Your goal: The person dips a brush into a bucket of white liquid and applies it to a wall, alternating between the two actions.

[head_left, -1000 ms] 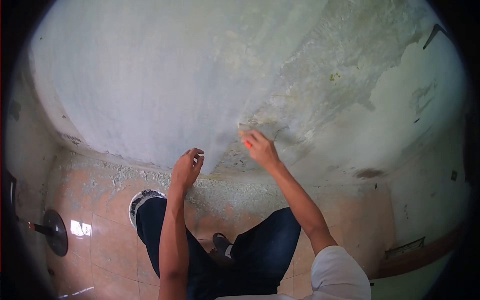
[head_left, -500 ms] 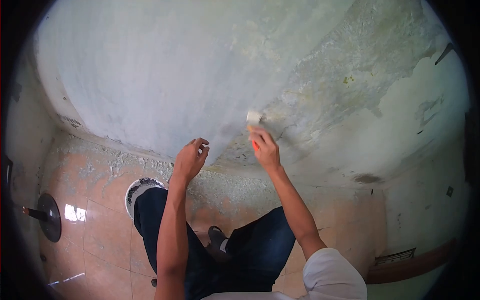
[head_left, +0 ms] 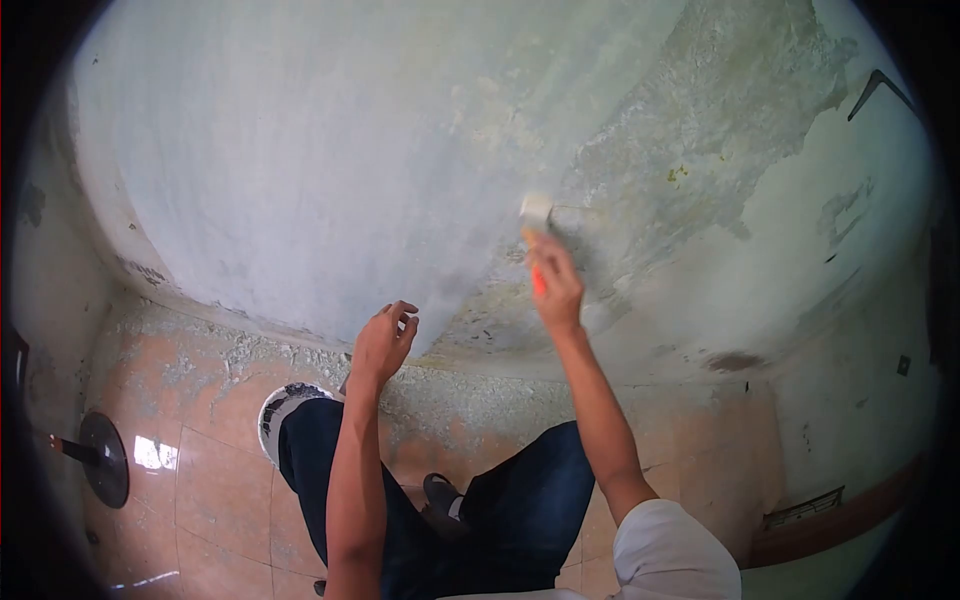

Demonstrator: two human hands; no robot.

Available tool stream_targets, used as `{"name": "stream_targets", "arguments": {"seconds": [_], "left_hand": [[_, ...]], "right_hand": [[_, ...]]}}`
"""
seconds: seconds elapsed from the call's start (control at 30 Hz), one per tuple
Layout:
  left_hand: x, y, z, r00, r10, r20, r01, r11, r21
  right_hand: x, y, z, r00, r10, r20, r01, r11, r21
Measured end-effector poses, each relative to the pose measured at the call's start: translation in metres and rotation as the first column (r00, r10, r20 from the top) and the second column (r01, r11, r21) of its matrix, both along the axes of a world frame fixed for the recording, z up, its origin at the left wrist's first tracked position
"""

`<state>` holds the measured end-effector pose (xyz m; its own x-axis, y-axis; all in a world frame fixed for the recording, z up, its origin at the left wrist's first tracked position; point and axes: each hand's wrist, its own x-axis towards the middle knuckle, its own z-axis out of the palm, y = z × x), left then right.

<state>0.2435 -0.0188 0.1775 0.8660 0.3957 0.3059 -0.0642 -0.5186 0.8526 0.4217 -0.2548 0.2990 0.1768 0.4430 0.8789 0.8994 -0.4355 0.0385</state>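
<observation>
A paintbrush (head_left: 536, 211) with pale bristles and an orange-red handle is in my right hand (head_left: 559, 288), its fingers wrapped round the handle. The bristles meet the wall (head_left: 330, 170) at the border between a smooth whitish-blue area and a rough, peeled grey patch (head_left: 690, 130). Brush and fingers are slightly blurred. My left hand (head_left: 384, 342) hovers near the lower wall, its fingers loosely bent and apart, with nothing visible in it. Below my left forearm stands a white bucket (head_left: 268, 428) with dark stains on its rim, partly hidden by my knee.
Flaked paint debris (head_left: 245, 352) lies along the base of the wall on the tiled floor (head_left: 225, 490). A round dark base with a post (head_left: 104, 460) stands at the left. A dark bracket-like object (head_left: 878, 88) shows at the upper right.
My right hand has moved the brush up and to the right along the wall. The left hand keeps its loosely bent pose. The view has shifted slightly.
</observation>
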Motion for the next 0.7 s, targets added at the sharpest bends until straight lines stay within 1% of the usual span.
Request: {"name": "stream_targets", "arguments": {"seconds": [0.03,0.07,0.1,0.13,0.2,0.23,0.3,0.37,0.4,0.43,0.47,0.5,0.57,0.6,0.67,0.7], "left_hand": [[-0.002,-0.001,0.001,1.0,-0.001,-0.002,0.001,1.0,0.009],[-0.004,-0.001,0.004,1.0,-0.015,-0.022,0.015,1.0,-0.004],[-0.004,0.0,0.007,0.999,-0.028,-0.038,0.027,0.999,-0.018],[-0.005,0.0,0.009,0.999,-0.028,-0.032,0.027,1.0,-0.008],[-0.003,-0.003,0.011,0.998,0.01,0.057,-0.004,0.995,-0.102],[-0.004,-0.004,0.011,0.998,0.008,0.068,-0.001,0.996,-0.094],[-0.003,-0.005,0.011,0.998,0.005,0.066,0.001,0.996,-0.093],[-0.004,-0.005,0.015,0.999,0.003,0.043,0.001,0.995,-0.097],[-0.004,-0.005,0.015,1.0,-0.009,0.025,0.011,0.996,-0.087],[-0.005,-0.006,0.014,1.0,-0.021,0.005,0.021,0.997,-0.08],[-0.005,-0.007,0.013,1.0,-0.021,0.0,0.021,0.996,-0.086],[-0.004,-0.006,0.012,1.0,-0.022,0.016,0.024,0.997,-0.075],[-0.005,-0.006,0.008,0.999,-0.026,0.023,0.028,0.998,-0.062],[-0.005,-0.005,0.007,0.999,-0.027,0.023,0.028,0.999,-0.042],[-0.008,-0.001,0.008,0.999,-0.027,0.024,0.027,1.0,-0.01],[-0.011,0.001,0.011,1.0,-0.023,0.005,0.024,1.0,-0.019]], "right_hand": [[0.002,-0.004,-0.035,0.999,-0.018,-0.038,0.016,0.998,-0.058],[-0.001,-0.009,-0.061,0.988,-0.002,-0.152,-0.014,0.995,-0.103],[-0.009,-0.008,-0.068,0.965,0.012,-0.26,-0.051,0.988,-0.143],[-0.011,-0.009,-0.069,0.967,0.014,-0.254,-0.049,0.99,-0.134],[-0.013,-0.012,-0.063,0.911,-0.064,-0.408,-0.059,0.958,-0.282],[-0.011,-0.01,-0.042,0.915,-0.063,-0.399,-0.054,0.96,-0.275],[0.004,-0.005,0.02,0.994,0.012,-0.113,-0.022,0.996,-0.081],[-0.012,0.0,0.079,1.0,-0.02,0.013,0.019,1.0,0.019],[-0.017,0.003,0.1,1.0,-0.022,0.013,0.022,1.0,0.015],[-0.021,0.005,0.117,0.993,-0.015,0.119,0.004,0.995,0.098],[-0.022,0.005,0.121,0.975,-0.016,0.222,-0.025,0.984,0.177],[-0.019,0.004,0.112,0.976,-0.015,0.215,-0.023,0.984,0.174],[-0.005,0.006,0.072,0.993,-0.014,0.117,0.004,0.997,0.078],[0.001,0.006,0.032,0.983,-0.099,0.154,0.098,0.995,0.018],[-0.003,-0.001,-0.046,0.999,-0.048,-0.009,0.047,0.995,-0.086],[-0.004,-0.005,-0.091,0.989,-0.035,-0.147,0.015,0.991,-0.135]]}}
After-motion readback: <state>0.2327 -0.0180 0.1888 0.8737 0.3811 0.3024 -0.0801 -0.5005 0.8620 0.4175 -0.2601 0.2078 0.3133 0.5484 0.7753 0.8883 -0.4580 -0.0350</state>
